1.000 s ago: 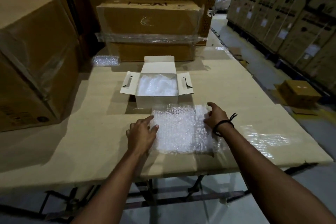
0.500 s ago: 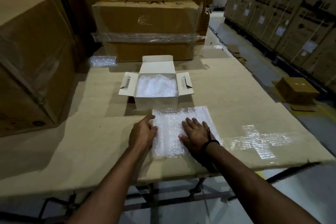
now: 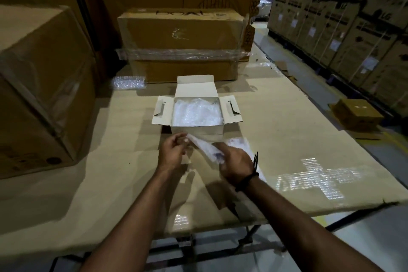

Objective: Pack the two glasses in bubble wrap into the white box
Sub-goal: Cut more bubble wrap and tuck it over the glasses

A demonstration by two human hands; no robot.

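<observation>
The sheet of bubble wrap (image 3: 202, 145) is up off the table, stretched slantwise between the two hands just in front of the white box (image 3: 197, 132). The left hand (image 3: 173, 153) pinches the sheet's upper end between thumb and curled fingers, so the wrap leaves that grip at the fingertips and runs down to the right. The right hand (image 3: 236, 164) has its fingers curled round the lower part, and more of the sheet trails past it, beyond the wrist with the dark wristband (image 3: 248, 180), onto the table. The white box stands open directly behind the hands, its side flaps spread left and right and its rear flap tipped back. It is filled to the brim with crumpled bubble wrap (image 3: 196, 112); whether glasses lie inside that wrapping cannot be told. The box sits on a cardboard-covered table (image 3: 88, 172). A small piece of bubble wrap (image 3: 129, 83) lies at the far left of the table, near a stack of taped brown cartons (image 3: 181, 44). A large carton (image 3: 39, 86) stands at the left edge, and a small carton (image 3: 358, 113) sits on the floor to the right.
</observation>
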